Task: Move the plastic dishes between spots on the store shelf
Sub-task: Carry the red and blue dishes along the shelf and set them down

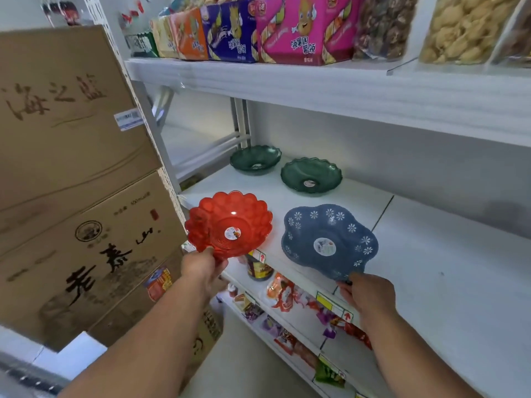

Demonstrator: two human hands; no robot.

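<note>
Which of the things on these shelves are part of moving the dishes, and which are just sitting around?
Part of the job:
red dish, held by the left hand
blue dish, held by the right hand
two green dishes at the back
middle shelf

Just lying about:
cardboard boxes
snack boxes on the top shelf
packets on the lower shelf

Left hand (204, 268) and right hand (369, 293) pinch, arms outstretched.
</note>
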